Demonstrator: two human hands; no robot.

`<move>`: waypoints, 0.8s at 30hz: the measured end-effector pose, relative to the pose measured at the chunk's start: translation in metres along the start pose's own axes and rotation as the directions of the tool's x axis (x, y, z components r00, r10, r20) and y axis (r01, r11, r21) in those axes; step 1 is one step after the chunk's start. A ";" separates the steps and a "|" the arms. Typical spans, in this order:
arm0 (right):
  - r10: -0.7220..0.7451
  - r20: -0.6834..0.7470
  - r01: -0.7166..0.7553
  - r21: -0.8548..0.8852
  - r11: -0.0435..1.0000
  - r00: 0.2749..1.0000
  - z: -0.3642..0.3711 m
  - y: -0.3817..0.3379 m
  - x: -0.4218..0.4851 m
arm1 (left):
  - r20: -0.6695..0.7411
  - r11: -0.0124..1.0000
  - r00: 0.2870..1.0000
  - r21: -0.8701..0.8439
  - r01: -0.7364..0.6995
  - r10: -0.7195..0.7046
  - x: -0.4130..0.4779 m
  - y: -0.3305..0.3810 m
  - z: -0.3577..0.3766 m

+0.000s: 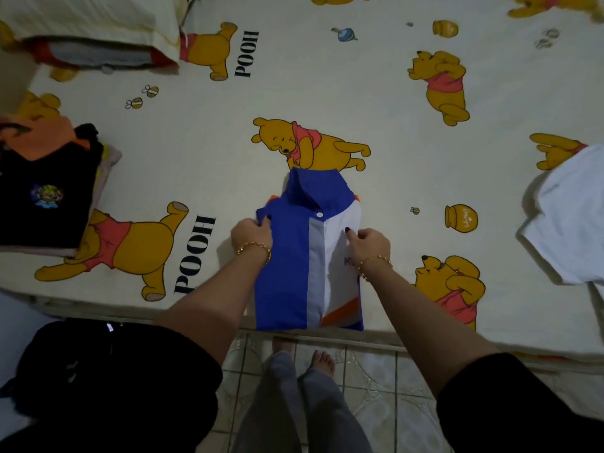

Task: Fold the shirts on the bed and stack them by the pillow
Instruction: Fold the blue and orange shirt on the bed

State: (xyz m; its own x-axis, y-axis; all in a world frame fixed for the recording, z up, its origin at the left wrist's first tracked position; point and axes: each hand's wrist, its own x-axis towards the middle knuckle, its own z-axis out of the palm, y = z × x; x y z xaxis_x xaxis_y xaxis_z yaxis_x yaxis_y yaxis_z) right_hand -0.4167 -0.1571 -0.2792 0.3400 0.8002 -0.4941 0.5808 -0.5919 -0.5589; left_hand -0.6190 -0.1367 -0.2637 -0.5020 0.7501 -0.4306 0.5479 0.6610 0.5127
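A blue, white and orange collared shirt (294, 256) lies folded into a narrow strip at the bed's near edge, collar pointing away from me. My left hand (251, 232) pinches its left blue edge near the shoulder. My right hand (369, 241) rests on the white right side with curled fingers gripping the fabric. A stack of folded shirts (45, 194), black on top with orange above it, sits at the left. The pillow (88, 24) lies at the top left corner.
The bed sheet (392, 93) is cream with yellow bear prints. A loose white shirt (568, 217) lies at the right edge. A dark garment (81, 354) sits at the lower left beside the bed. Tiled floor (376, 371) and my feet are below.
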 end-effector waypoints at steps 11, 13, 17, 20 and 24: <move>0.267 0.062 -0.271 0.362 0.892 0.962 0.013 -0.005 0.010 | 0.277 0.856 0.942 -0.422 0.298 -0.191 0.016 -0.027 0.007; 0.229 -0.012 -0.210 0.353 0.912 0.973 0.009 -0.014 0.018 | 0.181 0.880 0.974 -0.428 0.205 -0.138 0.022 -0.016 0.002; 0.129 -0.009 -0.124 0.222 0.967 0.992 0.008 -0.034 0.038 | 0.256 0.914 0.961 -0.359 0.191 -0.101 0.046 0.000 0.003; -0.043 -0.095 0.057 0.159 0.986 0.995 0.011 -0.037 0.049 | 0.220 0.918 0.975 -0.378 0.118 -0.034 0.059 0.008 0.005; -0.034 -0.214 0.066 0.143 0.988 0.976 0.014 -0.035 0.055 | 0.115 0.898 0.993 -0.435 0.062 -0.013 0.061 0.010 0.007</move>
State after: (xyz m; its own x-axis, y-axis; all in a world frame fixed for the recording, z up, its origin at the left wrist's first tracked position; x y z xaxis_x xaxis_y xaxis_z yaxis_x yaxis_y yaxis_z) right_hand -0.4287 -0.0937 -0.2961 0.4701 0.8222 -0.3209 0.4906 -0.5457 -0.6794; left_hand -0.6396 -0.0842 -0.2906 -0.4288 0.7389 -0.5197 0.1699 0.6310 0.7570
